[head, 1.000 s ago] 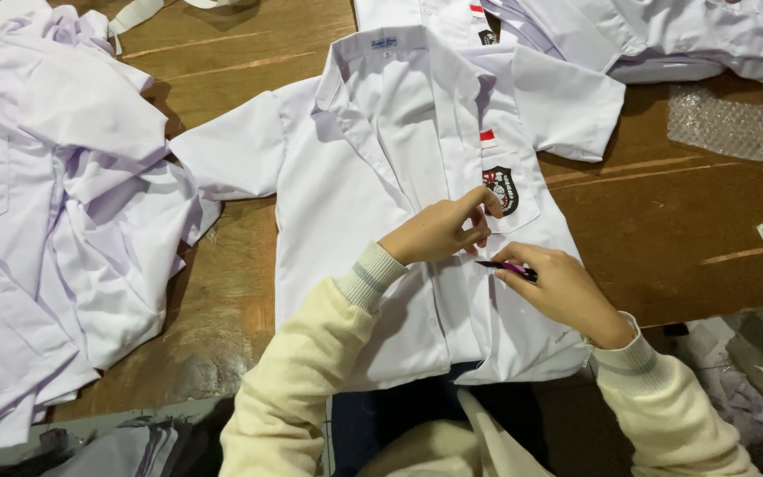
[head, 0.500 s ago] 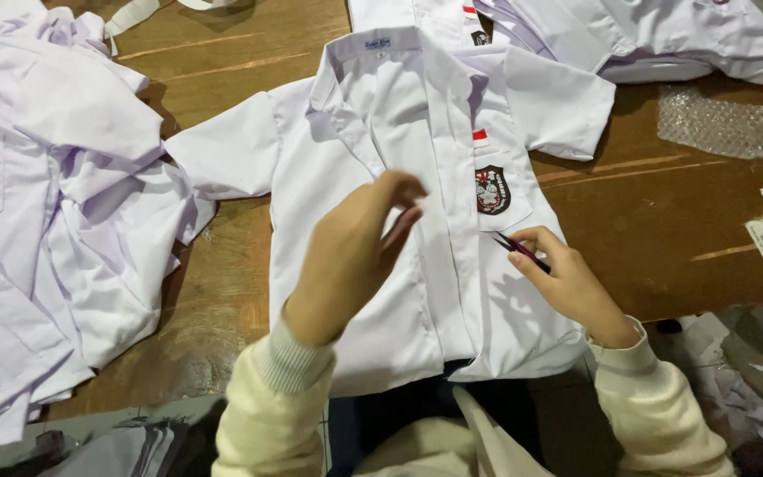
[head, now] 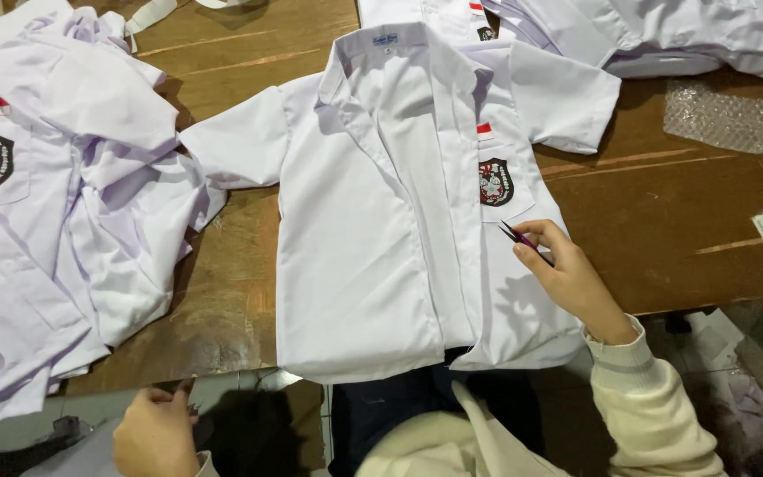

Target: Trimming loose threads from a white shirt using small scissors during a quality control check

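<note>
At the centre of the wooden table [head: 655, 221] a white short-sleeved shirt [head: 381, 230] lies flat on its back, collar toward twelve o'clock and hem hanging over the near edge at six, probably spread this way so its front is open to inspection. The placket is unbuttoned, one front panel folded across the other, and a dark crest badge [head: 494, 181] with a small red-and-white flag patch above it sits on the chest pocket. The fabric looks clean, lightly creased, thin enough to show shadowed folds.

The right hand [head: 571, 283] rests on the shirt at about four o'clock from the badge, fingers curled closed around small dark thread snips [head: 521, 240], tips pointing up toward the pocket, seemingly held ready for trimming. The left hand [head: 156, 433] is low at seven o'clock, off the table; its fingers look loosely curled, and whether it holds anything I cannot tell.

A heap of similar shirts [head: 55, 221] lies at nine o'clock, and a piece of bubble wrap [head: 721, 119] at two.
</note>
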